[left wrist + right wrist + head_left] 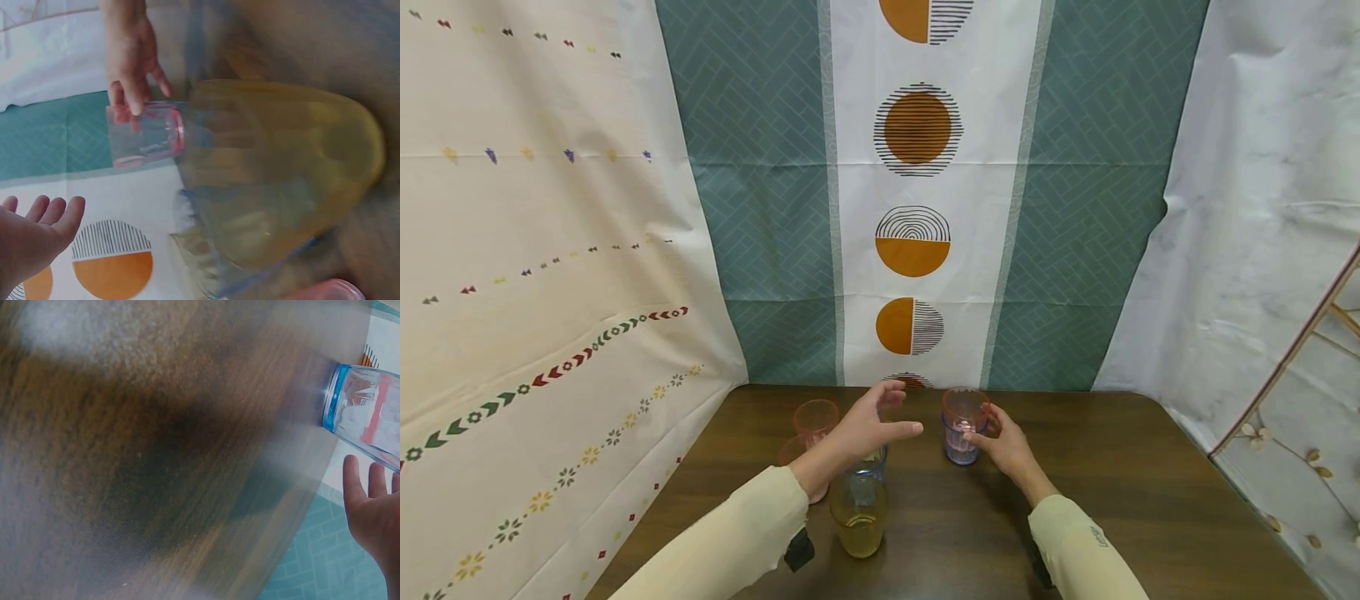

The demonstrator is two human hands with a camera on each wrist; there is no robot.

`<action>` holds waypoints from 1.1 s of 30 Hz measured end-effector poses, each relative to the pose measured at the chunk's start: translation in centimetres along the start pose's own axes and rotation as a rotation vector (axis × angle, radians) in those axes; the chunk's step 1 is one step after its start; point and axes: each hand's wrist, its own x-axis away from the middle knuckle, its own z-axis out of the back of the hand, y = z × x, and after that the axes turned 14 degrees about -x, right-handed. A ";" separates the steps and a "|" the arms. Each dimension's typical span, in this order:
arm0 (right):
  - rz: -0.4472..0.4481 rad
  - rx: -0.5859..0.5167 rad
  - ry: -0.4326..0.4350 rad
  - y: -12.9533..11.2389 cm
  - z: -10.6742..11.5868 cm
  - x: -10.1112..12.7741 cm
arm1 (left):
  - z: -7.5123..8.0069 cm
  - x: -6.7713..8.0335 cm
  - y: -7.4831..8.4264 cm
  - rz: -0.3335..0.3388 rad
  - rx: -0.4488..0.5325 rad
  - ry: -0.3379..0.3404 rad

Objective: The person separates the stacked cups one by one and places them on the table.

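My right hand (1012, 452) holds a clear pink-rimmed cup (966, 403) between thumb and fingers. It sits nested in a clear blue cup (960, 452) standing on the table. In the right wrist view, some fingers (353, 478) lie straight beside the cups; the thumb is hidden. My left hand (867, 423) hovers empty, fingers loosely bent and thumb apart. Just below it, a yellow cup (859, 518) stands with a blue cup (872, 467) directly behind, partly covered by the hand. The yellow cup (294, 156) looms large and blurred in the left wrist view.
Pink cups (816, 414) stand at the left behind my left forearm, partly hidden. The brown wooden table (1120, 475) ends at a patterned curtain (925, 333) at the back. Cloth (550, 275) hangs along the left side, and marbled cloth (1247, 208) along the right.
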 end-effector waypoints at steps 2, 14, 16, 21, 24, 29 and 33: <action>-0.001 0.003 -0.002 0.0 0.0 0.0 | -0.3 -0.7 0.8 0.003 -0.001 0.002; 0.014 -0.024 -0.014 -0.1 0.0 0.0 | -3.0 -5.3 4.0 0.035 0.084 0.043; 0.014 -0.021 -0.017 -0.1 0.0 0.1 | -3.6 -6.0 4.4 0.047 0.097 0.072; 0.005 -0.013 -0.019 -0.1 0.0 0.1 | -5.1 -7.5 4.4 0.075 0.105 0.135; -0.003 -0.011 -0.013 -0.1 0.0 0.1 | -5.9 -8.1 4.0 0.097 0.096 0.169; 0.003 -0.009 -0.014 0.1 0.1 -0.1 | -6.8 -8.9 3.3 0.162 0.081 0.221; 0.010 -0.019 -0.016 0.2 0.1 -0.2 | -7.5 -9.6 2.5 0.201 0.068 0.254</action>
